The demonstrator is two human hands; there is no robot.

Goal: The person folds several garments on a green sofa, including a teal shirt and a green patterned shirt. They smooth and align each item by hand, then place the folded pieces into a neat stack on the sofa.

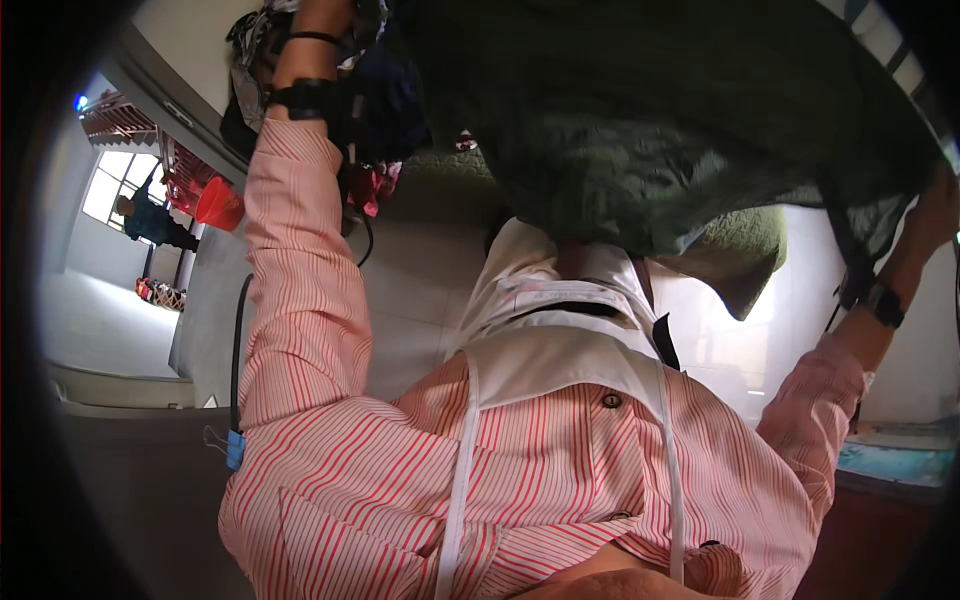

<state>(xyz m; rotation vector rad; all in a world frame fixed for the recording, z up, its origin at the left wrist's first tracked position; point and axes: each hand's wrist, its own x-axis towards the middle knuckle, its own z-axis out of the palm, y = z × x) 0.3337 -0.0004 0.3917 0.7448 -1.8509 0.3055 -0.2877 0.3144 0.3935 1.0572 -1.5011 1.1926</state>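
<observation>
Grip of the right hand [935,215] seems closed on the far edge of a dark green cloth [640,130], though this hand is at the dim rim of the view and its fingers are not clear. For the left hand [322,18] I cannot tell the grip, because it is cut by the top edge and half hidden among dark patterned fabrics [385,100]. Both arms are raised in the sleeves of a pink striped shirt [520,470]. A black wristband [300,97] is on the left wrist and a dark watch [886,305] on the right one. The cloth hangs high between the two hands, above the chest. Its lower fold drops toward the white collar, and it reaches the right grip but, as far as I see, ends a little short of the left one. I judge the step in hand as holding the cloth up and spread. Any further move calls for a firm hold at both sides, so that the loose middle does not sag or slip. Well apart on the left, a red cone-shaped thing [218,205] is near another person [150,220] by a window.
</observation>
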